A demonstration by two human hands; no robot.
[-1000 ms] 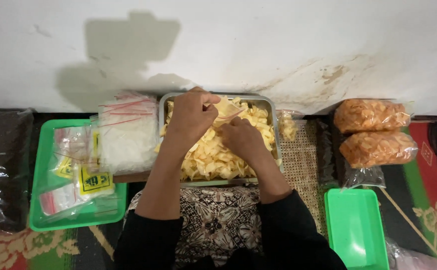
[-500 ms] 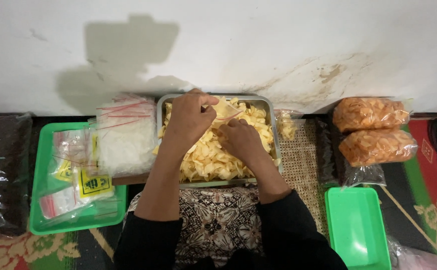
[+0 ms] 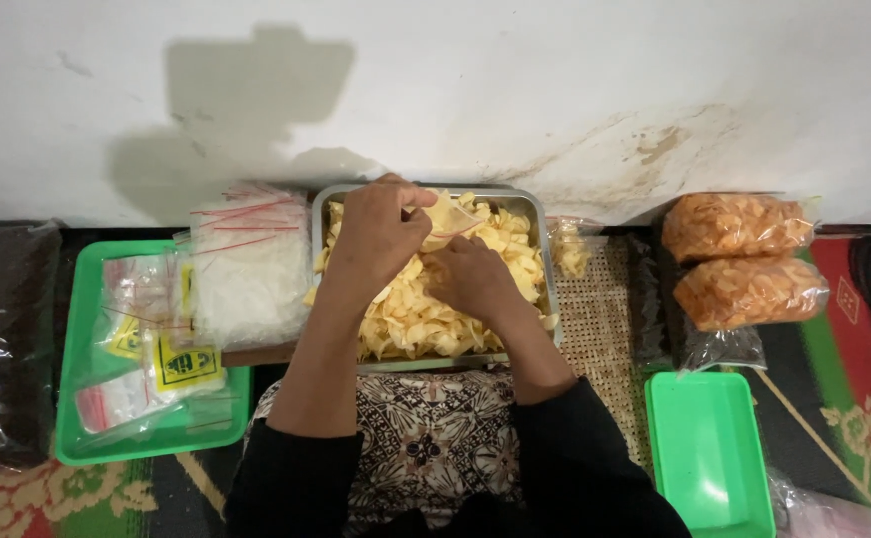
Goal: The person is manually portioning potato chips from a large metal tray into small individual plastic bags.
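I judge this the filling step: my left hand (image 3: 376,234) pinches a small clear bag (image 3: 447,216) open over the metal tray (image 3: 552,261), my right hand (image 3: 470,279) cupped on the yellow chips (image 3: 411,314), so scooping more into the bag's mouth seems next.

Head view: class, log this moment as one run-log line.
left hand: holds small clear bag | right hand: in yellow chips beside bag | metal tray: full | green tray: empty bags
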